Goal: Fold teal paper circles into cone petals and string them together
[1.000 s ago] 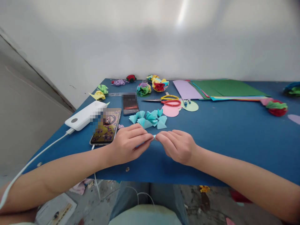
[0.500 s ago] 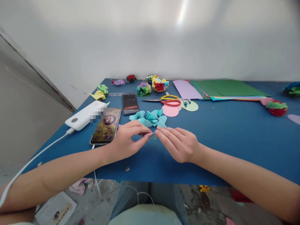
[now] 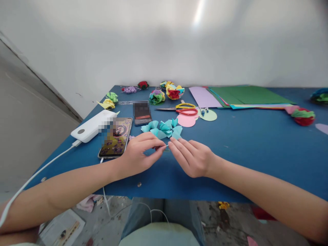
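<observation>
My left hand (image 3: 140, 154) pinches a small piece of light blue paper (image 3: 166, 146) between thumb and forefinger, low over the blue table (image 3: 251, 143). My right hand (image 3: 192, 157) lies flat beside it, fingers stretched out, their tips touching the same paper. Just behind both hands sits a cluster of folded teal paper cones (image 3: 164, 128).
A phone (image 3: 115, 137) and a white power bank (image 3: 92, 125) with its cable lie at the left, a second phone (image 3: 142, 112) behind. Scissors (image 3: 180, 109), pink and green paper discs, coloured paper sheets (image 3: 243, 96) and paper flowers (image 3: 174, 92) fill the back.
My right hand has opened from a pinch to flat, stretched fingers. Both hands shifted slightly away from me, toward the teal cones.
</observation>
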Tool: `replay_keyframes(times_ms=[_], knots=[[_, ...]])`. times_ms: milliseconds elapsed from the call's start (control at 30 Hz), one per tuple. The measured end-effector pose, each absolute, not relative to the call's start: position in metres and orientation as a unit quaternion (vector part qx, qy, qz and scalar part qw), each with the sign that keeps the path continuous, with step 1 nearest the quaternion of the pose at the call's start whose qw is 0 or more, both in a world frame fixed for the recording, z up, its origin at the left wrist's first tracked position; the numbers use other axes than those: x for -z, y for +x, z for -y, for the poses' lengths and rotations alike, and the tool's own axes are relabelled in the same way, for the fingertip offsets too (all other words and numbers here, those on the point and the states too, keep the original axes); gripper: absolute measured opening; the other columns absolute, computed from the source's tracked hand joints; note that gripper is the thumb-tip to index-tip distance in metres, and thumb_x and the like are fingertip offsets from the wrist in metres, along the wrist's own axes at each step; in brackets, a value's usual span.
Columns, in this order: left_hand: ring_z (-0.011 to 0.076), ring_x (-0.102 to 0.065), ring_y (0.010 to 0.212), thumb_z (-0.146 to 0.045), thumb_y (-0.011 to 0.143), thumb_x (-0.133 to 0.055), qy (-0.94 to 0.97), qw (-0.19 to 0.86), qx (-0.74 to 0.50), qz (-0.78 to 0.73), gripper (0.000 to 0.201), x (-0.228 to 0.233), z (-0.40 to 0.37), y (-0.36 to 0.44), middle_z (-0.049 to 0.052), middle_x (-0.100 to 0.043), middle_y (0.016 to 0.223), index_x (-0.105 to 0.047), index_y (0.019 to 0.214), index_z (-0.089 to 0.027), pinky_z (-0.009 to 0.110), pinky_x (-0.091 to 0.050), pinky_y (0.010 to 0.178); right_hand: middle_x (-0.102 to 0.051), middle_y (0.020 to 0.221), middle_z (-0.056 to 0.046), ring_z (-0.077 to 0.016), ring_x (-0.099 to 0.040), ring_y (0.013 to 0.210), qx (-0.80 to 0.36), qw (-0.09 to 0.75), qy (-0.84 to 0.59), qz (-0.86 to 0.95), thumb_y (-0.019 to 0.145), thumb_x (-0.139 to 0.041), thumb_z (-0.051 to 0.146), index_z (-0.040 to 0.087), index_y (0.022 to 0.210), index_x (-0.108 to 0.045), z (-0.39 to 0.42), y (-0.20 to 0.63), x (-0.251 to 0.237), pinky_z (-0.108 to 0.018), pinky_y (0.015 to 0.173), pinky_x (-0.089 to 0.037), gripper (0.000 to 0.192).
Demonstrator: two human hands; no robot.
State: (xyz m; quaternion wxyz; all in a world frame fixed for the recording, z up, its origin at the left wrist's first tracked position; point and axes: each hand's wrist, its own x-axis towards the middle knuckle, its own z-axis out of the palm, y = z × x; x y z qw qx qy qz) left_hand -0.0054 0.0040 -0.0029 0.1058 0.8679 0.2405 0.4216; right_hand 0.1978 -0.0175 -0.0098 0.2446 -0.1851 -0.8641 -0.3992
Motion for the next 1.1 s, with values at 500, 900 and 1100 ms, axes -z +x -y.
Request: replay_keyframes(times_ms=[500, 900, 1100], knots=[[0.0117, -0.056, 0.069, -0.011, 0.078, -0.059, 0.875, 0.091, -0.419, -0.223, 0.01, 0.0006, -0.005, -0.0063, 0.004, -0.062, 0.072, -0.063, 0.086, -0.015, 0.025, -0.049, 0.069, -0.067, 0.095, -0.017, -0.0191, -0.064, 0.079, 0.373, 0.278, -0.216, 0.858, 0.086, -0.045, 0.014, 0.004, 0.098, -0.058, 0.0201, 0.1982, 0.0104, -0.028, 0.059, -0.046, 0.021], [0.0124, -0.056, 0.072, -0.013, 0.08, -0.057, 0.883, 0.091, -0.406, -0.217, 0.011, 0.0024, -0.0039, -0.0048, 0.004, -0.062, 0.075, -0.062, 0.089, -0.016, 0.026, -0.049, 0.071, -0.068, 0.085, -0.013, -0.0174, -0.064, 0.074, 0.327, 0.293, -0.229, 0.869, 0.086, -0.045, 0.012, 0.004, 0.091, -0.06, 0.0221, 0.1971, 0.0083, -0.027, 0.058, -0.046, 0.018], [0.0129, -0.055, 0.073, -0.014, 0.08, -0.058, 0.909, -0.025, -0.371, -0.189, 0.015, 0.0044, -0.0081, -0.0097, 0.004, -0.063, 0.078, -0.06, 0.095, -0.015, 0.027, -0.05, 0.07, -0.067, 0.079, -0.011, -0.016, -0.062, 0.072, 0.342, 0.277, -0.235, 0.867, 0.086, -0.045, 0.01, 0.004, 0.093, -0.059, 0.0211, 0.1948, 0.0097, -0.026, 0.059, -0.044, 0.017]])
